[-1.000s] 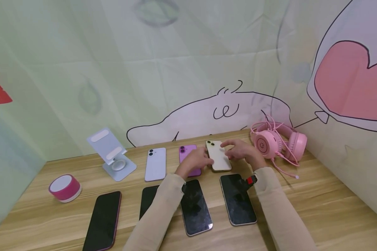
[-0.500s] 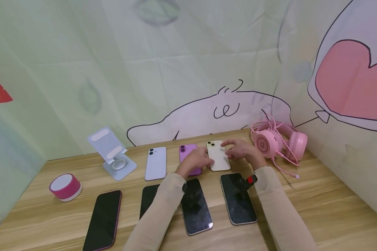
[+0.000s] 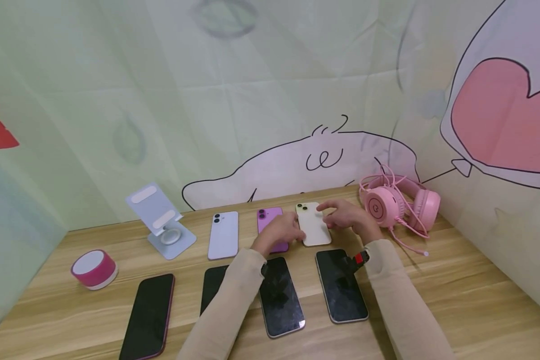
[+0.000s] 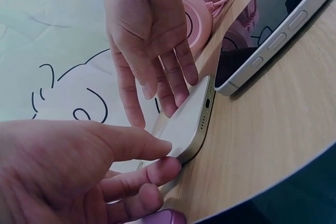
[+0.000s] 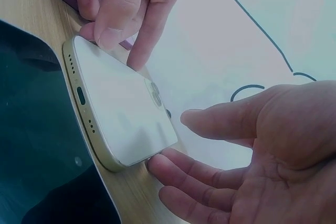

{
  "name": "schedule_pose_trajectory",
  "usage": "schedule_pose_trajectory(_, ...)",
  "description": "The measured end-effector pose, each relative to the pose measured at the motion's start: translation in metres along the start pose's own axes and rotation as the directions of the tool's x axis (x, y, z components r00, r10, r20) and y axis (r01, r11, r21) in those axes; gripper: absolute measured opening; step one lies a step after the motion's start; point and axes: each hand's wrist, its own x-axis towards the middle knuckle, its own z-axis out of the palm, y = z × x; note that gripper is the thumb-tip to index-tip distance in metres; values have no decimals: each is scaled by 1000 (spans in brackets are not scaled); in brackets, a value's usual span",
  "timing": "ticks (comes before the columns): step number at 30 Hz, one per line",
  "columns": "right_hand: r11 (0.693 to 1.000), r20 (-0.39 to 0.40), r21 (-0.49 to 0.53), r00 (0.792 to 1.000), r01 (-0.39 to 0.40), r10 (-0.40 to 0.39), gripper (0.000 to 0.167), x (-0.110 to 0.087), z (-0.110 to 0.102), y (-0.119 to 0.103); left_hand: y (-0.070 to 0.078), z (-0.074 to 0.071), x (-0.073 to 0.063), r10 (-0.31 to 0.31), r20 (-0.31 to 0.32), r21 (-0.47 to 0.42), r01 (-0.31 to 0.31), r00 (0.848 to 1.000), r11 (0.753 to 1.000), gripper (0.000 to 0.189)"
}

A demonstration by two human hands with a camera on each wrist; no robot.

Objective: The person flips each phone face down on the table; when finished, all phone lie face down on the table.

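Note:
A cream-backed smartphone [image 3: 314, 224] lies camera side up at the back of the wooden table, its cameras toward the wall. My left hand [image 3: 280, 230] is at its left edge, the thumb [image 4: 149, 146] at the near corner and the fingers beside the edge. Over the opposite side reaches my right hand [image 3: 344, 215]; in the right wrist view its fingertips [image 5: 163, 166] meet the phone's edge, while the thumb stays apart from it. Partly behind my left hand lies a purple smartphone [image 3: 265, 217]. A pale lavender smartphone [image 3: 223, 237] lies farther left.
Several dark phones lie screen up in front, including one [image 3: 341, 287] near my right wrist and another [image 3: 281, 300] by my left. Pink headphones [image 3: 382, 205] with a cable sit at the back right. A folding stand [image 3: 155, 210] and a pink speaker-like cylinder [image 3: 92, 272] stand left.
The cream phone has settled slightly, its left side edge showing less than a second ago. My left thumb has dropped a little at its near corner; the right hand has barely moved.

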Motion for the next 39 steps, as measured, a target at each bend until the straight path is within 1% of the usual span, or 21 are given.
schedule_pose_trajectory(8, 1000, -13, -6, 1000, -20, 20, 42, 1, 0, -1, -2, -4, -4, 41, 23, -27, -40, 999, 999, 23)
schedule_pose_trajectory(10, 1000, -15, -9, 1000, -14, 14, 42, 1, 0, -1, -2, -5, -5, 43, 30, -35, -42, 999, 999, 23)
schedule_pose_trajectory(12, 1000, -14, -8, 1000, -7, 7, 42, 0, 1, -2, -3, -6, -6, 42, 39, -52, -40, 998, 998, 31)
schedule_pose_trajectory(15, 1000, -15, -8, 1000, 2, -3, 42, -1, 2, -4, -5, -10, -7, 35, 50, -79, -31, 998, 996, 51)
schedule_pose_trajectory(17, 1000, -16, -14, 1000, 5, -5, 42, -3, 3, -7, -6, -12, -8, 41, 48, -84, -36, 998, 996, 62)
schedule_pose_trajectory(19, 1000, -22, -18, 1000, 2, -3, 42, -5, 4, -9, -6, -15, -10, 43, 38, -88, -40, 998, 995, 62)
schedule_pose_trajectory(23, 1000, -20, -23, 1000, 16, -16, 43, -7, 5, -13, -6, -19, -13, 57, 0, -68, -57, 998, 996, 58)
schedule_pose_trajectory(28, 998, -1, -25, 998, 58, -58, 43, -10, 10, -17, -10, -24, -23, 60, -38, -20, -61, 997, 998, 57)
schedule_pose_trajectory(31, 996, 19, -41, 996, 84, -84, 44, -12, 14, -20, -14, -27, -29, 59, -49, -12, -60, 997, 998, 57)
schedule_pose_trajectory(36, 989, 51, -93, 992, 116, -112, 44, -15, 18, -28, -17, -34, -44, 67, -59, -39, -69, 996, 997, 54)
schedule_pose_trajectory(39, 983, 70, -108, 988, 146, -139, 44, -19, 19, -34, -18, -39, -53, 54, -69, -54, -58, 996, 997, 53)
